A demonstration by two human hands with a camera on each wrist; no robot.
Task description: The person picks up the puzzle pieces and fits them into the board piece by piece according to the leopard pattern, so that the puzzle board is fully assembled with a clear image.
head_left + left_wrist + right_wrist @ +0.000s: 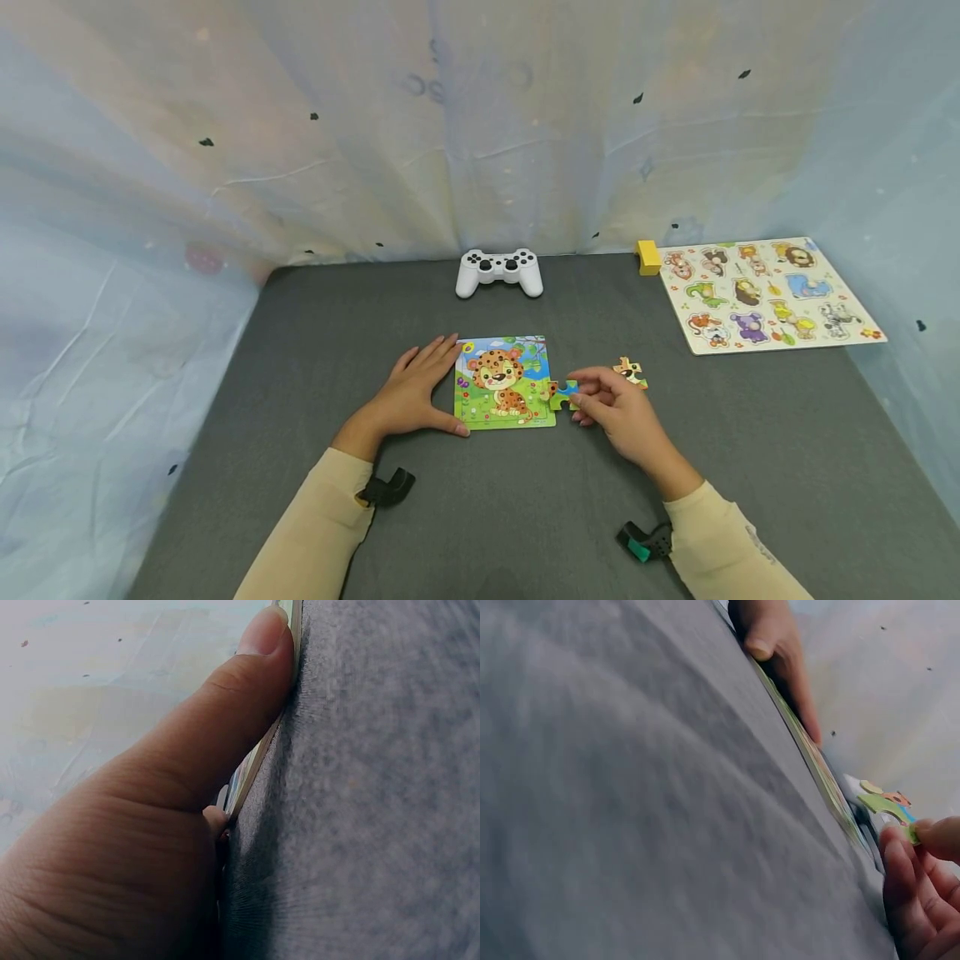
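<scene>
A square leopard jigsaw puzzle [501, 383] in a green-bordered board lies flat on the table in the head view. Along its left side rests my left hand [411, 396], fingers and thumb spread, the thumb touching the near left corner; the left wrist view shows that thumb [247, 682] against the board's edge. My right hand [618, 412] pinches a jigsaw piece [561, 397] by its right end, just at the board's right edge. In the right wrist view the green, blue and orange piece [885, 805] is tilted, between thumb and fingertips. Another jigsaw piece [632, 372] lies partly behind the right hand.
A white game controller [499, 272] sits beyond the puzzle, near the table's back edge. At the back right are a yellow block [648, 258] and a large animal peg board [765, 296]. The dark grey tabletop [480, 517] ends at a hanging pale curtain [480, 125].
</scene>
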